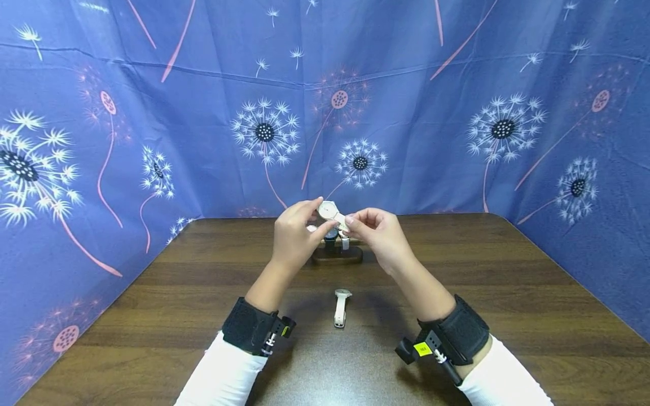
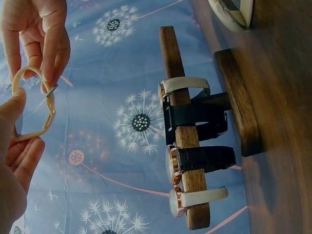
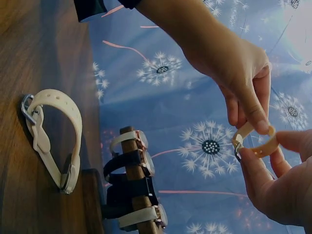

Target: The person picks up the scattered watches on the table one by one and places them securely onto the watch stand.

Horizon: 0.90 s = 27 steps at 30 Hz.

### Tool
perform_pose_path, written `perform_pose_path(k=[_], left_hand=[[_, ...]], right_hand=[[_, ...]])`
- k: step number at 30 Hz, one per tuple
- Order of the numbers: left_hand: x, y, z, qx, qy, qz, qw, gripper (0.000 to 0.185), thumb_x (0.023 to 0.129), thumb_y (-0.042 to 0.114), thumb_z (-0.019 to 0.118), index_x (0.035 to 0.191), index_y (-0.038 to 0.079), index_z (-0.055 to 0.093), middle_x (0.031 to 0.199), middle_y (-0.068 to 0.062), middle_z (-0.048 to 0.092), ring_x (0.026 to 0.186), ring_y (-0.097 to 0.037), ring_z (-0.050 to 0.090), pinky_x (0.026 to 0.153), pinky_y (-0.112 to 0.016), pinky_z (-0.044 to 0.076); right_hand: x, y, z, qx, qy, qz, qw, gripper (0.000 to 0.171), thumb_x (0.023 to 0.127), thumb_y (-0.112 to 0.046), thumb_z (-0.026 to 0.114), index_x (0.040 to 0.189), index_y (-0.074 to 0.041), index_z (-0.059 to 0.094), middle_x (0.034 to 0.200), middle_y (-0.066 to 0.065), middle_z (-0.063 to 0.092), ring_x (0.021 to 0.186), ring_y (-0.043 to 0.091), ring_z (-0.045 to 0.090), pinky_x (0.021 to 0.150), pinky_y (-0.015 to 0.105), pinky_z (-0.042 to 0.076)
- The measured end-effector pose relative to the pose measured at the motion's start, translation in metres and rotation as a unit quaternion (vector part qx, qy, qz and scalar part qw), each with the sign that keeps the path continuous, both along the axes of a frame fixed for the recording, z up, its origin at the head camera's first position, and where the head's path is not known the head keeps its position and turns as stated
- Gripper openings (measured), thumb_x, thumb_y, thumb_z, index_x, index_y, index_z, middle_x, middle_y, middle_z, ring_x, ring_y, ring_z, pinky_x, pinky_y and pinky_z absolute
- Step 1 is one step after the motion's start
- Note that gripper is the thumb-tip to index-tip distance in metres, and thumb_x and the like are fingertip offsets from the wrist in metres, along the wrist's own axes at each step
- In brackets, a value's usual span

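A watch with a cream strap [image 2: 50, 113] is held up between both hands, its pale round dial [image 1: 327, 210] facing the head camera. My left hand [image 1: 294, 234] grips it by the dial's side. With thumb and fingers, my right hand [image 1: 382, 237] pinches the strap near the buckle. Both wrist views show the strap bent into a loop; the left hand [image 3: 234, 73] and right hand [image 3: 278, 190] meet around it. On the table below lies a second watch with a cream strap [image 1: 340, 310], its strap standing as a closed loop in the right wrist view.
Behind the hands stands a dark wooden watch stand [image 1: 337, 255], its bar [image 2: 173, 53] carrying several watches with white and black straps. The brown wooden table [image 1: 178, 293] reaches back to a blue dandelion-print cloth [image 1: 203, 141].
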<state>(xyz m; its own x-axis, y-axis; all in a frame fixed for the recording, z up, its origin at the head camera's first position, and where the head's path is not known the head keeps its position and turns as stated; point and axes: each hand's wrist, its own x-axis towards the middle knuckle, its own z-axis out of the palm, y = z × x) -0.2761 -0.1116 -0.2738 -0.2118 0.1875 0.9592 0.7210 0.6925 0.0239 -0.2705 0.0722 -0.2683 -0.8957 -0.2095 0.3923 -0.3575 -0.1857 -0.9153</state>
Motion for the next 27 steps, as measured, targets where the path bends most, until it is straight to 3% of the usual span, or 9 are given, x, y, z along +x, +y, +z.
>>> perform_pose_path(k=[5, 10, 15, 20, 23, 27], left_hand=[[0.001, -0.001, 0.002, -0.012, -0.009, -0.009, 0.9998, 0.042, 0.078, 0.016, 0.082, 0.11, -0.008, 0.069, 0.092, -0.017, 0.071, 0.074, -0.024, 0.067, 0.07, -0.035, 0.055], [0.004, 0.001, 0.002, -0.022, -0.055, -0.056, 0.9967, 0.039, 0.082, 0.008, 0.077, 0.115, -0.009, 0.066, 0.099, -0.018, 0.071, 0.083, -0.024, 0.068, 0.079, -0.035, 0.055], [0.006, 0.004, 0.001, -0.02, -0.097, -0.086, 0.9913, 0.047, 0.081, 0.019, 0.078, 0.117, -0.008, 0.066, 0.107, -0.019, 0.07, 0.094, -0.027, 0.066, 0.085, -0.036, 0.053], [0.007, 0.004, 0.003, 0.004, -0.084, -0.087, 0.9926, 0.042, 0.08, 0.017, 0.081, 0.113, -0.007, 0.069, 0.101, -0.017, 0.071, 0.084, -0.023, 0.067, 0.075, -0.031, 0.055], [0.007, 0.002, 0.004, 0.0, -0.083, -0.091, 0.9924, 0.043, 0.078, 0.015, 0.083, 0.113, -0.006, 0.069, 0.099, -0.015, 0.071, 0.081, -0.022, 0.067, 0.073, -0.031, 0.056], [0.009, -0.002, 0.006, -0.039, -0.132, -0.114, 0.9839, 0.044, 0.077, 0.016, 0.084, 0.114, -0.003, 0.07, 0.102, -0.013, 0.072, 0.083, -0.019, 0.066, 0.074, -0.034, 0.056]], right_hand=[[0.0, 0.001, -0.001, 0.048, 0.035, -0.012, 0.998, 0.023, 0.092, -0.004, 0.066, 0.108, 0.013, 0.065, 0.092, 0.012, 0.07, 0.081, 0.017, 0.066, 0.074, 0.026, 0.057], [0.002, 0.001, -0.001, 0.088, 0.065, -0.05, 0.993, 0.023, 0.091, -0.007, 0.069, 0.105, 0.011, 0.068, 0.088, 0.009, 0.069, 0.075, 0.01, 0.061, 0.064, 0.019, 0.051], [0.003, 0.0, -0.002, 0.097, 0.085, -0.067, 0.989, 0.019, 0.09, -0.002, 0.068, 0.103, 0.011, 0.068, 0.089, 0.008, 0.07, 0.077, 0.007, 0.062, 0.069, 0.021, 0.054], [0.002, -0.002, -0.003, 0.124, 0.1, -0.079, 0.984, 0.018, 0.09, -0.005, 0.07, 0.102, 0.008, 0.07, 0.095, 0.014, 0.071, 0.085, 0.013, 0.065, 0.073, 0.023, 0.055], [0.0, 0.002, -0.002, 0.187, 0.112, -0.085, 0.972, 0.023, 0.09, -0.013, 0.071, 0.105, 0.004, 0.07, 0.099, 0.014, 0.071, 0.089, 0.019, 0.066, 0.076, 0.028, 0.055], [-0.002, 0.012, 0.001, 0.279, 0.17, -0.076, 0.942, 0.039, 0.086, -0.017, 0.076, 0.119, 0.001, 0.064, 0.114, 0.014, 0.067, 0.102, 0.027, 0.065, 0.087, 0.037, 0.054]])
